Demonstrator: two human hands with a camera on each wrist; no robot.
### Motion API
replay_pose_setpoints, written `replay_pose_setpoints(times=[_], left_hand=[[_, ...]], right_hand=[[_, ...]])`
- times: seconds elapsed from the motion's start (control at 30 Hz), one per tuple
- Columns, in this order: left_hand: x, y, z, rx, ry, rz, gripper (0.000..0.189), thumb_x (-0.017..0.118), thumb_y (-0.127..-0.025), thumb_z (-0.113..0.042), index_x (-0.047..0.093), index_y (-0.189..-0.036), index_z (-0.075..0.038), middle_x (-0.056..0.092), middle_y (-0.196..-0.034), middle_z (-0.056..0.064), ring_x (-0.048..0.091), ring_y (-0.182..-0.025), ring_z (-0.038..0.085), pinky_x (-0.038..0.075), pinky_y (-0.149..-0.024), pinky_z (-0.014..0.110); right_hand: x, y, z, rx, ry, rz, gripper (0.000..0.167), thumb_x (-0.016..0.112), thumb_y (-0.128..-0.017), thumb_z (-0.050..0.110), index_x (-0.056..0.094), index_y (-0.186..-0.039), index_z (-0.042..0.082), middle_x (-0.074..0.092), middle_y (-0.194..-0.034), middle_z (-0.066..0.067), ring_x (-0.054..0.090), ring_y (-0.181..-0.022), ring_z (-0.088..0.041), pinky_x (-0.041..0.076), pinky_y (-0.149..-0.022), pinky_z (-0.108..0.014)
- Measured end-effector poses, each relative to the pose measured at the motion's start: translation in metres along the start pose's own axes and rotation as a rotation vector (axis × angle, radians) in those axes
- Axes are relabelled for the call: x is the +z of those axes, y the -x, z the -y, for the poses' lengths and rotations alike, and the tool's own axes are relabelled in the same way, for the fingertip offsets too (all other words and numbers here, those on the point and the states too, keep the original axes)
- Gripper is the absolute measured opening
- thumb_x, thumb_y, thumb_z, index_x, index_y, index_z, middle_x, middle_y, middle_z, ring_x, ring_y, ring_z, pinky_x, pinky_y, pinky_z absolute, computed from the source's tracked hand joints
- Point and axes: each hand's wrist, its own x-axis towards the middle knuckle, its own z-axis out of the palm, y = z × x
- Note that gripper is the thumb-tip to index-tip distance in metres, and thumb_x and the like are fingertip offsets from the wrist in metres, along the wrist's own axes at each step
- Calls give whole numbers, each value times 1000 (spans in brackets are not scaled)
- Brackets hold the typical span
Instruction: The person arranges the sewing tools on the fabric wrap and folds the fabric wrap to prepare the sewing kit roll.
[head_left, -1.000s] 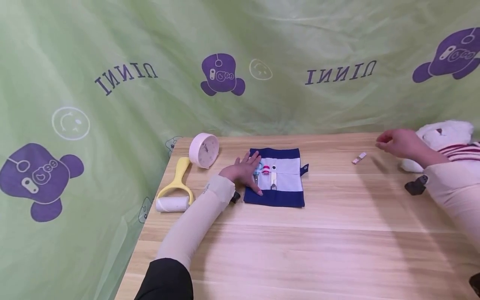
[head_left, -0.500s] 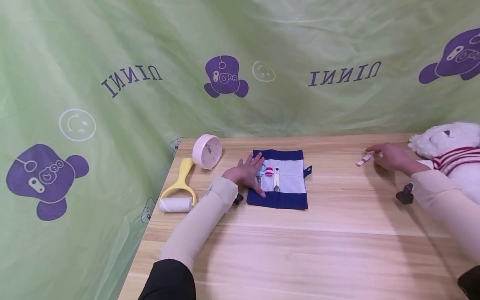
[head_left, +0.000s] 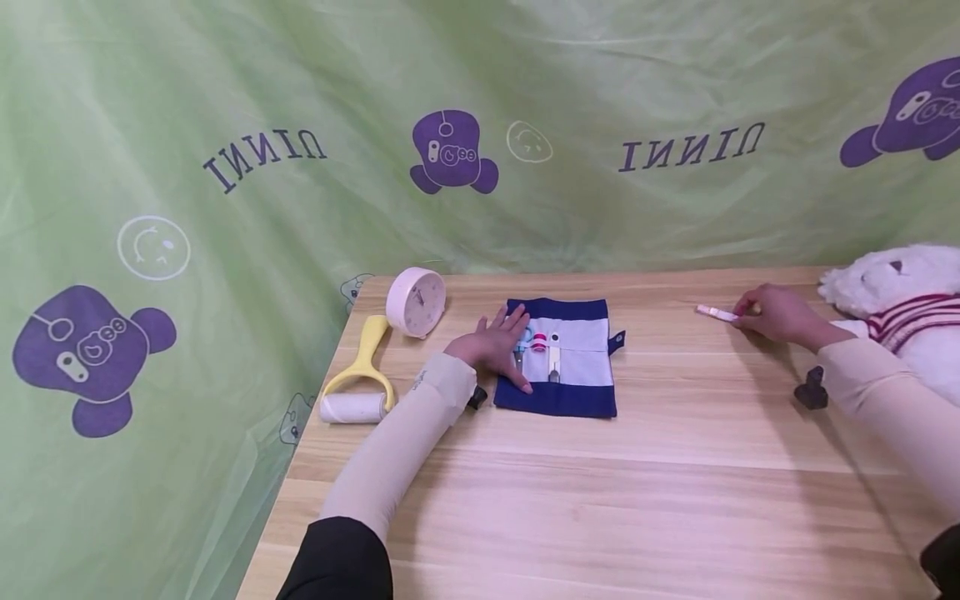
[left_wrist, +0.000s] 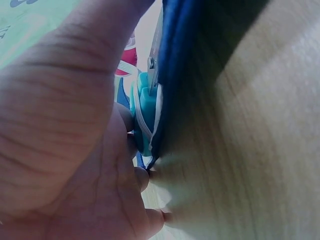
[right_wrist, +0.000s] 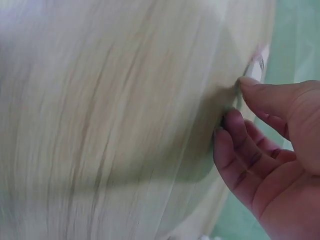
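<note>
My left hand (head_left: pixel 491 348) lies with spread, straight fingers on the left edge of an unfolded navy sewing pouch (head_left: pixel 562 402) with a white lining. Inside its pockets are light-blue-handled scissors (head_left: pixel 525 337), a red thread spool (head_left: pixel 539 342) and a slim white tool (head_left: pixel 554 358). The left wrist view shows the turquoise scissor handle (left_wrist: pixel 145 115) beside the fingers under an elastic band. At the right, my right hand (head_left: pixel 780 315) pinches one end of a small, narrow pink-and-white piece (head_left: pixel 712 312) between thumb and finger. Its exact kind is too small to tell.
A pink round clock (head_left: pixel 416 302) and a yellow-handled lint roller (head_left: pixel 363 358) stand left of the pouch. On the far right lies a white plush toy (head_left: pixel 870 279) in a striped top. Behind the wooden table (head_left: pixel 585 500) hangs a green printed curtain (head_left: pixel 337 217).
My right hand came down and left from near the plush toy and took hold of the small pink-and-white piece, which has turned and shifted slightly left. The left hand stays on the pouch.
</note>
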Motion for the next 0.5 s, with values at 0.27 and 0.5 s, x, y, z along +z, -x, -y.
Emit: replay_pose_setpoints(times=[0.27,0.5], left_hand=[[1,0,1,0,4,-3,140,81,-67,-69,-7,-162,-15,-18,-170,3,-20,-156,30,-2,-125,61],[1,-1,1,8,-1,2,141,80,-67,-70,-8,-162,-15,-19,-170,3,-21,-156,30,-2,-125,61]], right_hand=[[-8,-5,10,184,-377,96,24,63,-97,13,61,-102,-9,75,-75,0,68,-65,-5,54,-61,-23],[-28,-19,35,225,-628,26,23,61,-100,11,57,-112,-8,74,-77,13,75,-72,-9,62,-73,-29]])
